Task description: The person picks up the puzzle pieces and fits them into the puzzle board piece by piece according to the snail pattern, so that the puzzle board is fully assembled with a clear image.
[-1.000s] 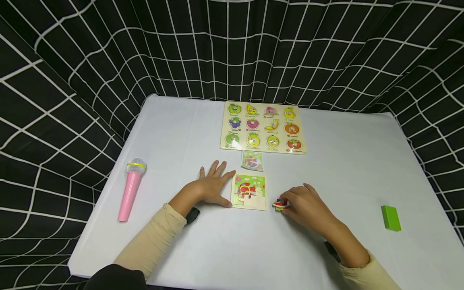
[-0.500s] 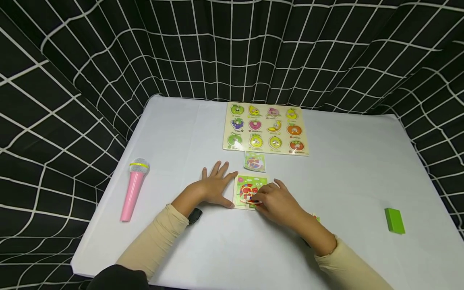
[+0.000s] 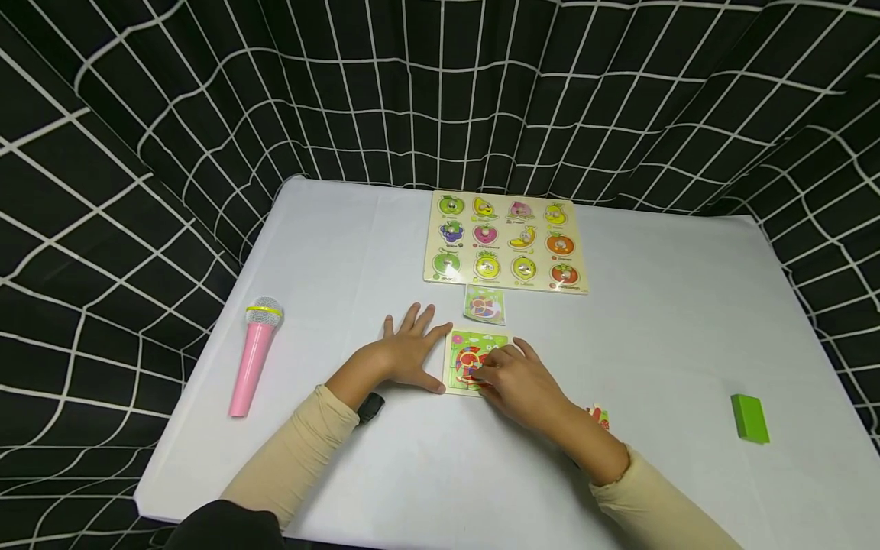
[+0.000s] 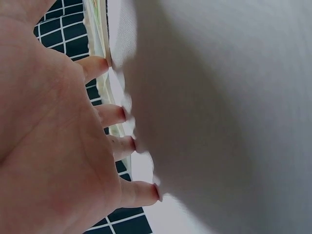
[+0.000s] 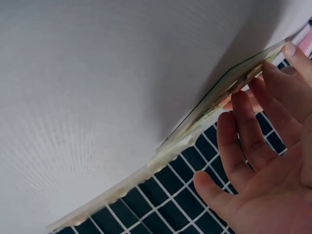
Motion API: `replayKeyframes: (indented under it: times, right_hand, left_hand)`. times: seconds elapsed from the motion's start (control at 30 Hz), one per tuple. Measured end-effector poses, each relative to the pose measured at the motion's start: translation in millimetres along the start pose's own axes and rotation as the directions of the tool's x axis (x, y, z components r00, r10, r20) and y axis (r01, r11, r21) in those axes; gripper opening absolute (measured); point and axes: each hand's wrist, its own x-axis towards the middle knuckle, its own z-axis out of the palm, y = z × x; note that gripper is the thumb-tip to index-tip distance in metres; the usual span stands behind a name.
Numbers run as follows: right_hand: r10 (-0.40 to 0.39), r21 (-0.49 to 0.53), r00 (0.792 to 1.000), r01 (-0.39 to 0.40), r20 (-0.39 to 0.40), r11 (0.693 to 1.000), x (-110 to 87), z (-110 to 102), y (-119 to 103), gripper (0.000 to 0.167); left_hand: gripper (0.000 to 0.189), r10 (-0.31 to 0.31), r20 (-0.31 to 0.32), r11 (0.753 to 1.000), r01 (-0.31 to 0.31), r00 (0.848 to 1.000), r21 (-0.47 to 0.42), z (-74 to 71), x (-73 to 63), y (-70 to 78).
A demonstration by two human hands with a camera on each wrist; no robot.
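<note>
A small square snail jigsaw puzzle (image 3: 462, 344) lies on the white table in the head view. My left hand (image 3: 407, 356) has its fingers spread beside it, with thumb and index finger at its left edge. The left wrist view shows those fingers (image 4: 139, 194) down on the tabletop. My right hand (image 3: 525, 388) is over the puzzle's lower right part, holding a puzzle piece there that its fingers mostly hide. In the right wrist view, the thumb and fingertips (image 5: 273, 73) meet the puzzle's surface (image 5: 207, 114). Partly behind the right forearm lies a loose red and green puzzle piece (image 3: 600, 417).
A small snail picture card (image 3: 484, 305) lies above the puzzle, below a wooden fruit board (image 3: 505, 243). To the left is a pink toy microphone (image 3: 253, 359). A green block (image 3: 749, 418) lies far right. Black checked cloth (image 3: 474, 92) surrounds the table.
My right hand has carried the puzzle piece left from beside the puzzle onto its lower right part, and the piece now lies flatter there. The left hand stays at the puzzle's edge.
</note>
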Motion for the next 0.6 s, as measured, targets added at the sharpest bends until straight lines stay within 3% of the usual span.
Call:
replayKeyframes:
  times: [0.4,0.6]
  right_hand:
    - [0.009,0.017,1.000,-0.009,0.017,1.000,4.6,-2.0,3.0,0.021]
    - [0.001,0.065,0.998,-0.006,0.069,0.998,-2.4,-6.5,3.6,0.025]
  left_hand:
    - [0.108,0.002,-0.006,1.000,-0.002,1.000,-0.004,-2.5,-0.8,1.4]
    - [0.108,0.002,-0.014,1.000,-0.002,1.000,-0.002,1.3,-1.1,0.8]
